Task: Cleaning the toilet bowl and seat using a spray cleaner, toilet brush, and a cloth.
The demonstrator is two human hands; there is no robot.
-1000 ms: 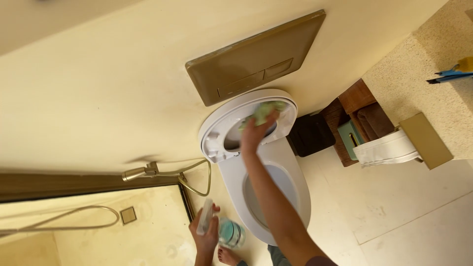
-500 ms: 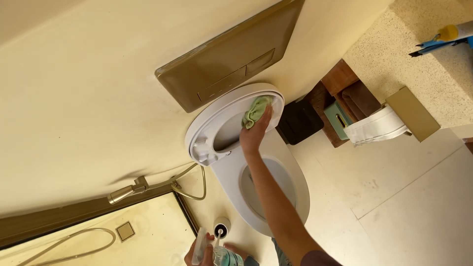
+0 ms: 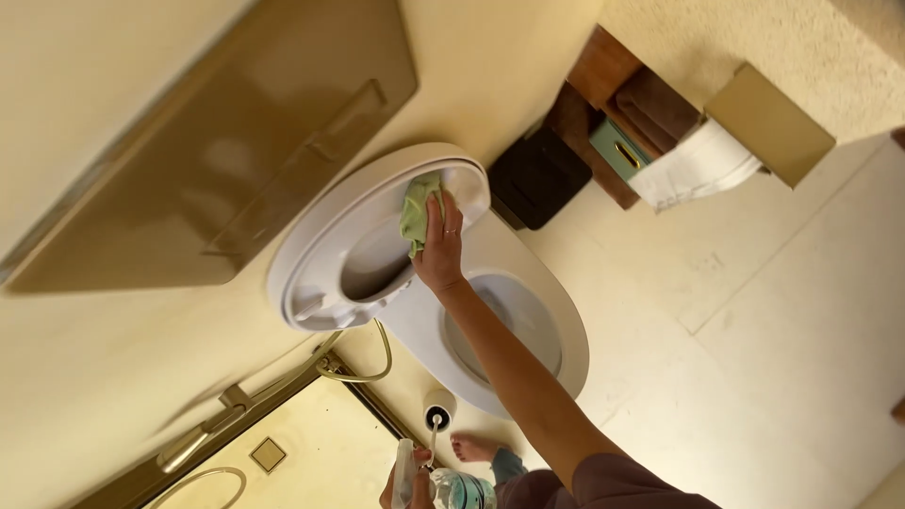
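- Right hand (image 3: 439, 253) presses a green cloth (image 3: 416, 211) flat-fingered against the raised toilet seat (image 3: 330, 250), far of the bowl (image 3: 528, 330).
- Left hand (image 3: 407, 490), near edge, fingers wrapped round a spray bottle (image 3: 443, 488).
- Toilet brush (image 3: 436, 415) stands just beyond.

Bathroom: toilet (image 3: 490, 320), paper roll (image 3: 693, 170), flush plate (image 3: 217, 151).

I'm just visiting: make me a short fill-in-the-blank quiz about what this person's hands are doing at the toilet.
1. The right hand presses a ____ cloth against the raised toilet lid.
2. The left hand holds a spray ____.
3. The flush plate on the wall is ____ in colour.
4. A roll of ____ paper hangs from the holder.

Missing words: green; bottle; gold; toilet
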